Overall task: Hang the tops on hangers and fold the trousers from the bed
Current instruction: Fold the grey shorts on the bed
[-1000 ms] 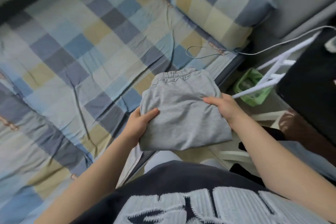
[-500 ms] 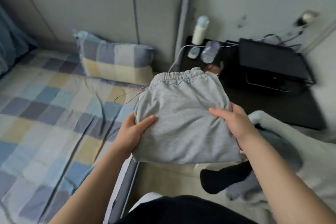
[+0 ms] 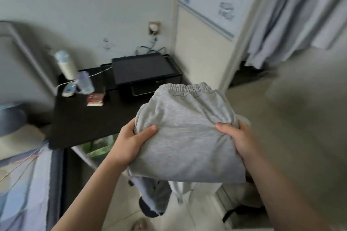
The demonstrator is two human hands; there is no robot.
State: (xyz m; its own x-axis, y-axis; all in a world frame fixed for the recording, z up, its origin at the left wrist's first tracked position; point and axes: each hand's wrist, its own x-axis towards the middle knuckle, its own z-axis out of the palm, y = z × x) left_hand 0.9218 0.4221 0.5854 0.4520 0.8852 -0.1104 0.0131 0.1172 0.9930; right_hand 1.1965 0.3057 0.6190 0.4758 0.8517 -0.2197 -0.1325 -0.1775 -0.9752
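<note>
Soft matt grey jersey-cloth trousers [image 3: 187,137]; smooth matt black table [image 3: 78,118].

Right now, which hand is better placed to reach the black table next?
Probably left: the left hand grips the grey trousers nearest the black table; the right hand holds their far edge.

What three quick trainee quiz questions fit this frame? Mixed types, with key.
1. True or false: the left hand and the right hand both grip the folded grey trousers.
2. The elastic waistband of the trousers faces: A) the person B) away from the person C) the floor.
3. Fill in: left of the trousers stands a black ___.
Key: 1 true; 2 B; 3 table.
</note>
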